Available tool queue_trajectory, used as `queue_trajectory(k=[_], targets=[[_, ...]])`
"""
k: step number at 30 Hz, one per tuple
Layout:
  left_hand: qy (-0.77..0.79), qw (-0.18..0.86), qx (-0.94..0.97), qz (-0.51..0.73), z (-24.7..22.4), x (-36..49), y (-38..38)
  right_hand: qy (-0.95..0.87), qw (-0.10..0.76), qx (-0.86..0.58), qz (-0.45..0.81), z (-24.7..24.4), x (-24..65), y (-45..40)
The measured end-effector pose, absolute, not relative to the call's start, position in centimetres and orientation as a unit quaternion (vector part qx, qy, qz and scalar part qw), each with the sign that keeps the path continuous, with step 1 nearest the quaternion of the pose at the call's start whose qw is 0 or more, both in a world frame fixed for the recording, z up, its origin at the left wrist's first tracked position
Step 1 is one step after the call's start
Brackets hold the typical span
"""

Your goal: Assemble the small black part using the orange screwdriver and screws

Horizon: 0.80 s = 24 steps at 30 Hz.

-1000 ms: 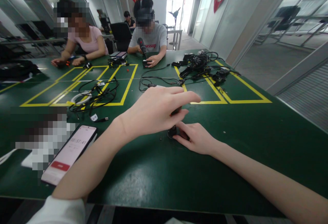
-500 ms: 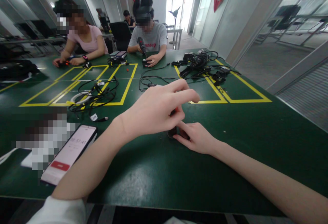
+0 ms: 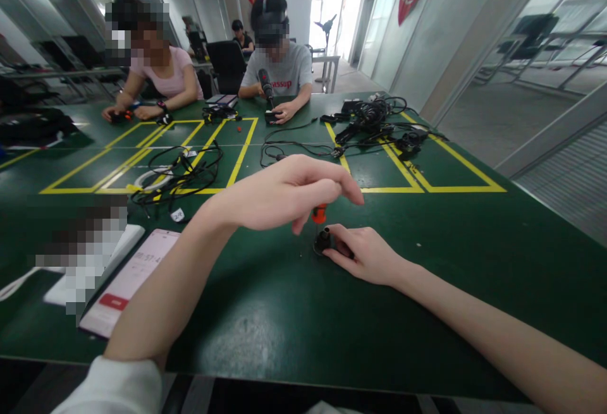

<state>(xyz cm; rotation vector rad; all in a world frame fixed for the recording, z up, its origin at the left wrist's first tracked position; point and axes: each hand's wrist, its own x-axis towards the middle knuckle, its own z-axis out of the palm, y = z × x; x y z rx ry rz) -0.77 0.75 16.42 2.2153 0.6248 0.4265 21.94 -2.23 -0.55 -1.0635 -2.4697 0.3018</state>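
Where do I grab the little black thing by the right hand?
I'd pinch its sides low down, coming from the right, as the right hand does. The little black thing looks short and stands on a round base, and the orange tool and left hand are just above it.

Left hand (image 3: 289,194) arches, wrist bent; right hand (image 3: 366,253) pinches lower.

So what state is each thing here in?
Screwdriver, roughly upright, top hidden
Left hand, curled over the screwdriver
Small black part, pinched, partly covered
Right hand, fingers closed on that part
Phone, screen lit, partly hidden by the left forearm
Cable heap, tangled
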Motion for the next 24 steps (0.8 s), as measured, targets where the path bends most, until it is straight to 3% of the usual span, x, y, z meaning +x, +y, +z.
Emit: queue_trajectory(k=[11,24], targets=[[0.183,0.691,0.681,0.158,13.3,-1.0,5.8,-0.890,0.210,-0.384,0.126,-0.6,22.0,-2.2],[0.204,0.690,0.663,0.205,13.1,-0.4,5.6,-0.890,0.209,-0.385,0.124,-0.6,22.1,-2.2]])
